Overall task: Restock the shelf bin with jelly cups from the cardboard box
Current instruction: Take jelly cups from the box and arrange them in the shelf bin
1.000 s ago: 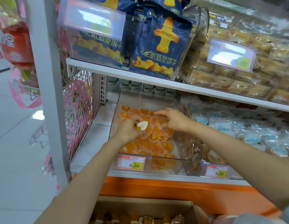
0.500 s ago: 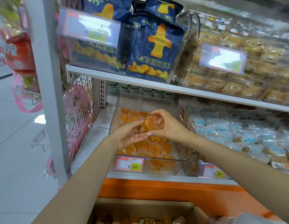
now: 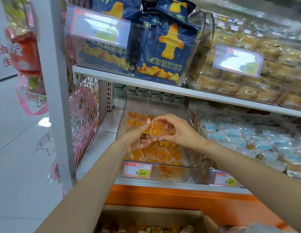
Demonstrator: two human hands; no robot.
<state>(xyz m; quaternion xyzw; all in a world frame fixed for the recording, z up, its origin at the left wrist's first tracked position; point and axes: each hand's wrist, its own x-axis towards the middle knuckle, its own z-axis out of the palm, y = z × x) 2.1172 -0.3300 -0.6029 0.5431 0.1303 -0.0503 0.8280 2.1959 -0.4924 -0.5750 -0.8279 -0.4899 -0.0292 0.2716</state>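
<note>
Judging by how it looked, the trick here was to lower the heart-shaped jelly cup (image 3: 160, 130) flat into a gap in the clear shelf bin (image 3: 188, 166) rather than drop it; the orange cups already in there lay in rough rows, so matching them should keep it tidy. The cup sat in the air over the middle of the bin, between both hands. The left hand (image 3: 138, 142) was palm up, fingers lightly curled along the cup's left and lower edge; the right hand (image 3: 180, 132) curved round its right side, pinching it. The open cardboard box (image 3: 146, 214) waited below the shelf; its contents were too blurry to tell.
</note>
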